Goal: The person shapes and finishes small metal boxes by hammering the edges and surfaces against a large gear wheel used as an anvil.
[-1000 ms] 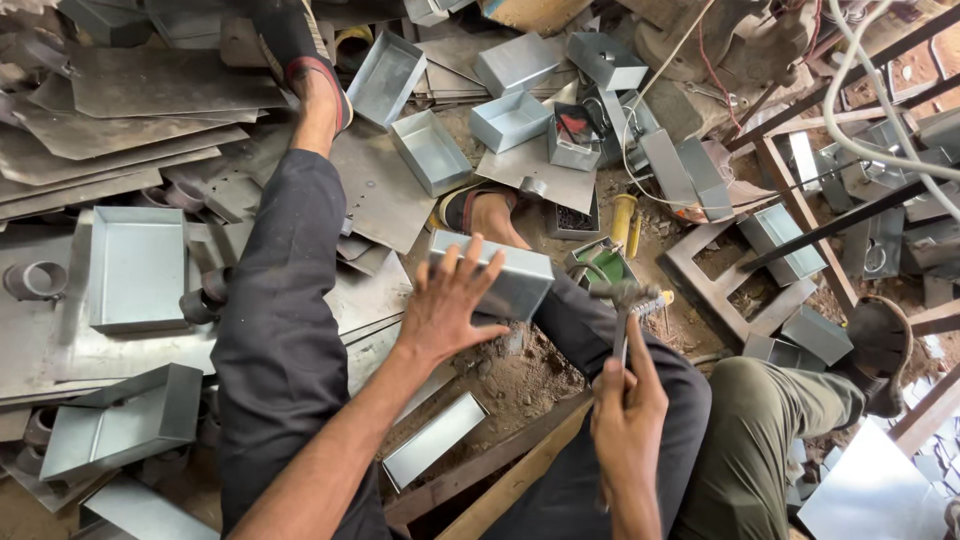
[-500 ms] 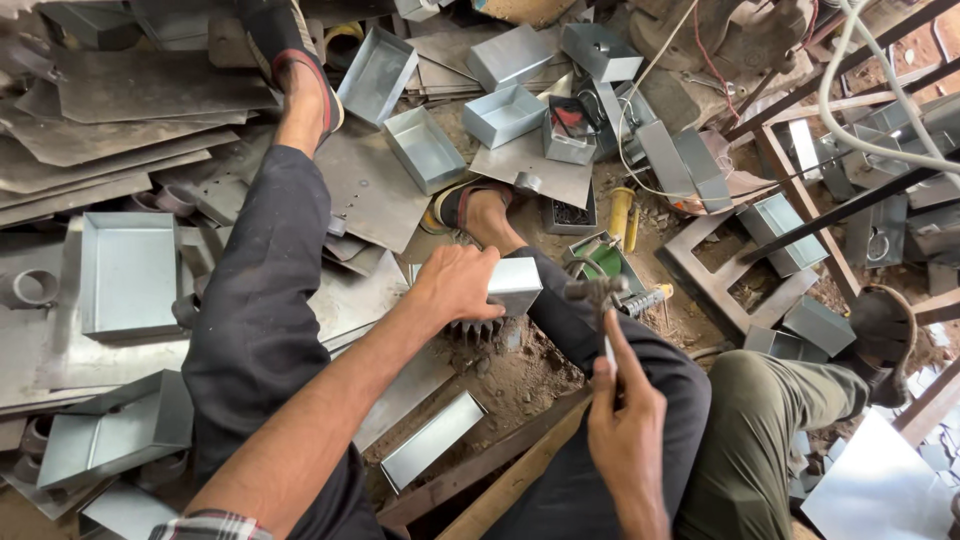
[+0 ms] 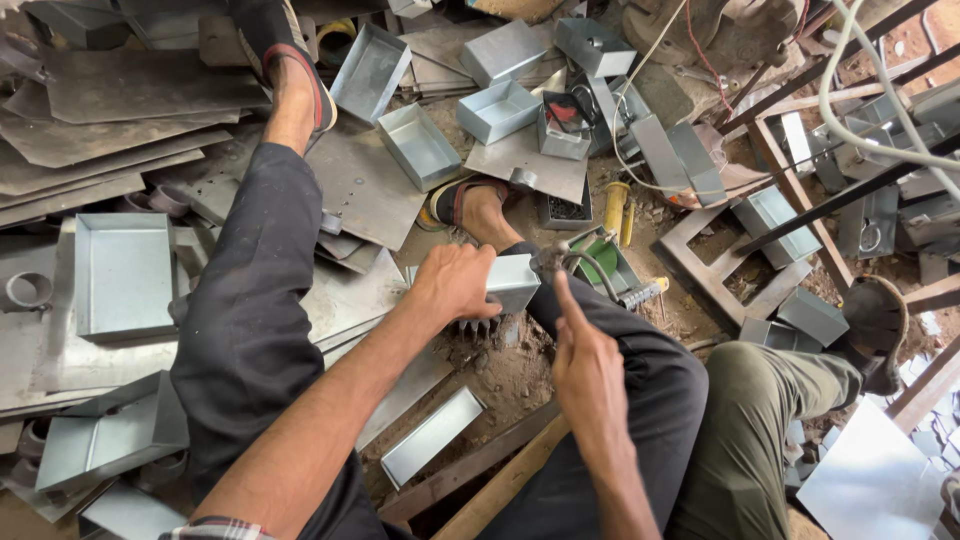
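My left hand (image 3: 455,283) is closed around the near end of a small grey sheet-metal box (image 3: 513,281), pressing it down on the dirt between my legs. Just right of the box, my right hand (image 3: 587,362) is curled on a thin tool, one finger stretched up along it. The tool is mostly hidden; a grey metal head (image 3: 548,262) shows at the fingertip, beside the box. Both my legs wear black trousers; my sandalled foot (image 3: 478,203) lies just beyond the box.
Open metal trays (image 3: 418,143) and flat sheets (image 3: 120,95) lie all around, with a long tray (image 3: 432,436) near my thigh. Another person's olive-trousered leg (image 3: 760,430) and shoe (image 3: 880,318) are at the right. A yellow-handled tool (image 3: 615,207) and wooden frames (image 3: 700,265) lie beyond.
My left hand went from lying flat with spread fingers on the box to gripping it. My right hand with the tool rose closer to the box.
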